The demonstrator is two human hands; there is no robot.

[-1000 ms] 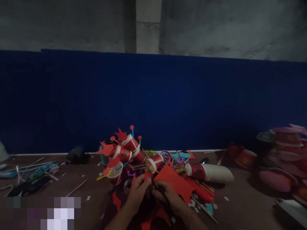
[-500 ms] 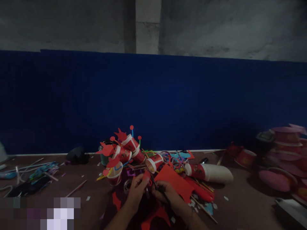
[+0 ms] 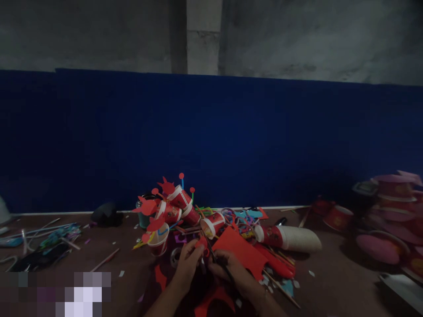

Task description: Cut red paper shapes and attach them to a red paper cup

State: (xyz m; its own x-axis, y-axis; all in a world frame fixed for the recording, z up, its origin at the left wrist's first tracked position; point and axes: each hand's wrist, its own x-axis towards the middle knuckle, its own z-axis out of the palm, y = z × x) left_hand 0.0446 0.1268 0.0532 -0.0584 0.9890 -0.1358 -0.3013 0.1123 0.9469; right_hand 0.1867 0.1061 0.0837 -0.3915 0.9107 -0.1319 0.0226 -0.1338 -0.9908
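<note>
My left hand [image 3: 188, 262] pinches a small red paper piece [image 3: 201, 242] at its fingertips. Beside it, my right hand [image 3: 231, 268] is closed around dark scissors [image 3: 216, 259], whose blades point up toward that piece. Both hands hover over red paper scraps [image 3: 214, 297] low in the picture. A larger red paper sheet [image 3: 243, 251] lies just right of the hands. Behind them sits a heap of red paper cups [image 3: 178, 207] with red cut-outs and straws stuck on.
A sideways stack of cups [image 3: 287, 237] lies to the right. Pink bowls and cups [image 3: 393, 211] pile at the far right. Straws and strips [image 3: 42, 237] are scattered on the left of the brown table [image 3: 330, 273]. A blue panel [image 3: 211, 141] runs behind.
The red piece in my left hand has turned a little and dropped slightly; the scissors shifted with it. Everything else stays where it was.
</note>
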